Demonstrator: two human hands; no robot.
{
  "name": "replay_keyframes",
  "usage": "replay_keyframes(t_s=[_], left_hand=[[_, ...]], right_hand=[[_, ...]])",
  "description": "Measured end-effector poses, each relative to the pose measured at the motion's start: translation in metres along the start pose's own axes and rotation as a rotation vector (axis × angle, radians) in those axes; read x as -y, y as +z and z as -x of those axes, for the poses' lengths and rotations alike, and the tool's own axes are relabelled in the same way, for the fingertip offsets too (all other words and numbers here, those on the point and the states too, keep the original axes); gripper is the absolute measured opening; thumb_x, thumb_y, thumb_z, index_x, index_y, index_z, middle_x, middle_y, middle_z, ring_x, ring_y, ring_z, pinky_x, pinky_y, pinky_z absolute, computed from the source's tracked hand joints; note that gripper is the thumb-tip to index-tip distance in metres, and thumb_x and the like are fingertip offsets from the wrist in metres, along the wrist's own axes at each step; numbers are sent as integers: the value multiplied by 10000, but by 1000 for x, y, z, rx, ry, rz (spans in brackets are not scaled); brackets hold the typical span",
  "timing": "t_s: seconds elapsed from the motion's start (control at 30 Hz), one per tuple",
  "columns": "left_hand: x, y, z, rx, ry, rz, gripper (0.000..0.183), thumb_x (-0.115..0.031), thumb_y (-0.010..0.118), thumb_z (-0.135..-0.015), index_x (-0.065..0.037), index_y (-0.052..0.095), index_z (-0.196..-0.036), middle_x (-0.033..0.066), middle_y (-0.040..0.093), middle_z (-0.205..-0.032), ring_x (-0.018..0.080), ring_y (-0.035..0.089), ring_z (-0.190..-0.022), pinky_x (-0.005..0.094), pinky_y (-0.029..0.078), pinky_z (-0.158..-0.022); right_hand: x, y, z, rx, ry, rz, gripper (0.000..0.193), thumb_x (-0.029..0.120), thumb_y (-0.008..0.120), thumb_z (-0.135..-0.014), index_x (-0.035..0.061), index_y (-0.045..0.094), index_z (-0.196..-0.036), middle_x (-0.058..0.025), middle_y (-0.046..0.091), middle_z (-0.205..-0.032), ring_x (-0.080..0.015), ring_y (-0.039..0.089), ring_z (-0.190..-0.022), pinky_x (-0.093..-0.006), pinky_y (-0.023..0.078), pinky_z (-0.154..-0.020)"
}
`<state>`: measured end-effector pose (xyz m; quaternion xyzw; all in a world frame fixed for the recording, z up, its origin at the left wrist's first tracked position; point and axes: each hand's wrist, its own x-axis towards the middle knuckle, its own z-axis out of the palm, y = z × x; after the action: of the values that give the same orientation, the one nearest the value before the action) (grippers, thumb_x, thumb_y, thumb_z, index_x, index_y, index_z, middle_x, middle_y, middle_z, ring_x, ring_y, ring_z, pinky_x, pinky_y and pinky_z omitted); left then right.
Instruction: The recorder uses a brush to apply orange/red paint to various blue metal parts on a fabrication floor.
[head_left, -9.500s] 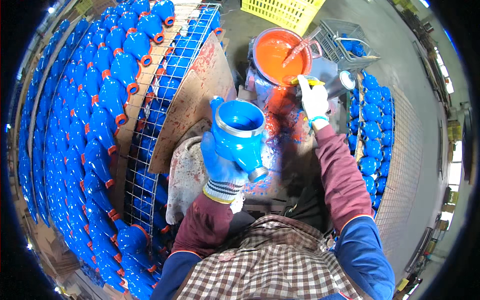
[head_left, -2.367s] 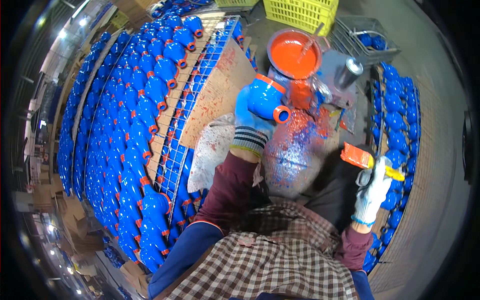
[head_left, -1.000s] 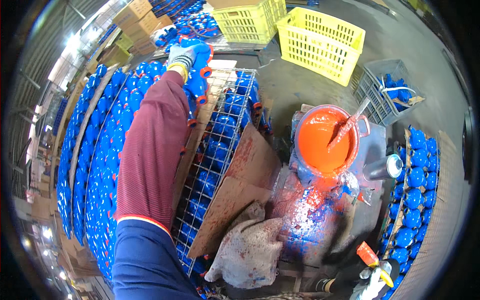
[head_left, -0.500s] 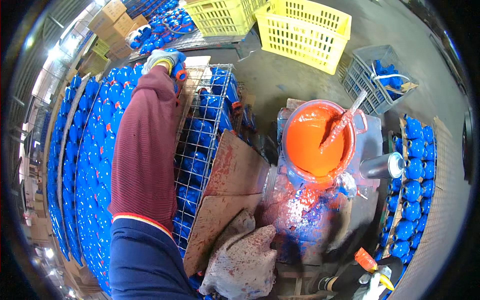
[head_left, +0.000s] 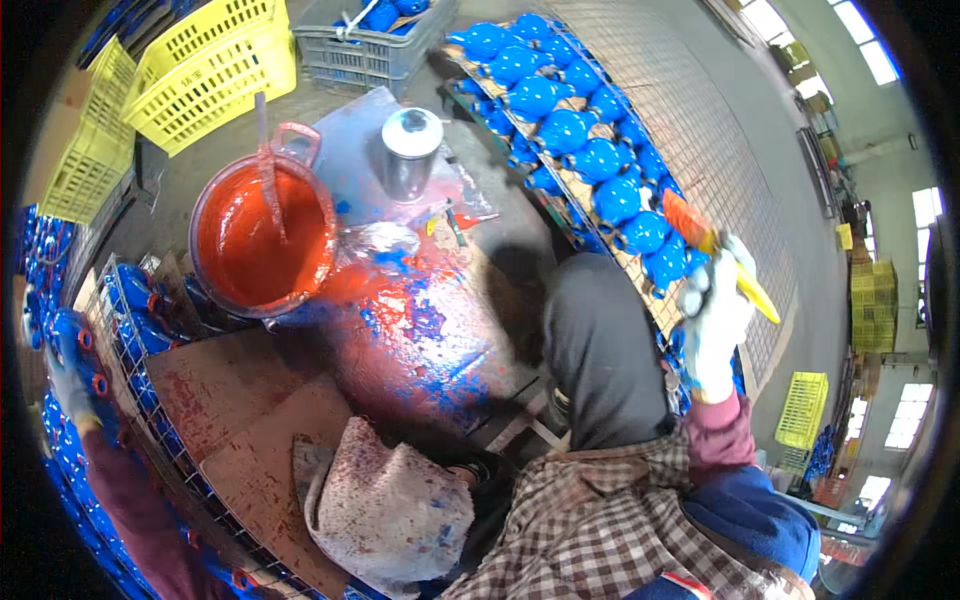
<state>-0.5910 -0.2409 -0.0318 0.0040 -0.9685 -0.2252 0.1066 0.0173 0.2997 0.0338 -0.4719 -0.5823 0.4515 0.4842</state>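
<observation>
At the far left rim, my left hand (head_left: 68,388), in a pale glove, is closed around a blue casting (head_left: 68,328) with red-painted round ends. Blur and the lens edge hide part of the grip. On the right, my right hand (head_left: 716,315), in a stained white glove, grips a paintbrush (head_left: 757,294) by its yellow handle. Its bristles, coated orange-red, point up and left, in front of several blue castings (head_left: 598,160) lying in rows on a rack. A bucket (head_left: 196,232) of orange-red paint, with a coated stick (head_left: 270,190) leaning in it, stands left of centre.
A silver can (head_left: 411,150) stands on the paint-smeared work surface (head_left: 440,330). Brown cardboard (head_left: 250,420) and a spattered cloth (head_left: 385,505) lie near my legs. A wire cage (head_left: 150,400) of blue castings is at left. Yellow crates (head_left: 215,75) and a grey crate (head_left: 365,60) stand beyond.
The view has swung to the right. My right hand with the brush now appears higher, beside the rack of castings. My left arm has shifted to the left rim.
</observation>
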Motion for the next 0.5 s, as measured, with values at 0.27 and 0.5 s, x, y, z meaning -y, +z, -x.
replay_keyframes(t_s=[0.27, 0.5], left_hand=[[-37, -121, 255, 63, 116, 344, 518, -310, 458, -976, 42, 465, -1355, 155, 446, -1416, 224, 431, -1282, 353, 281, -1101], [-96, -155, 442, -22, -50, 834, 641, -368, 427, -969, 92, 336, -1406, 210, 439, -1403, 305, 410, -1320, 414, 303, -1088]], right_hand=[[-141, -38, -64, 400, -394, 775, 152, 89, 574, -899, 97, 598, -1050, -101, 656, -870, -238, 655, -797, -351, 502, -716], [-208, -51, -112, 627, -745, 1201, 186, 157, 542, -881, 151, 630, -1044, -126, 618, -884, -332, 628, -758, -447, 479, -654]])
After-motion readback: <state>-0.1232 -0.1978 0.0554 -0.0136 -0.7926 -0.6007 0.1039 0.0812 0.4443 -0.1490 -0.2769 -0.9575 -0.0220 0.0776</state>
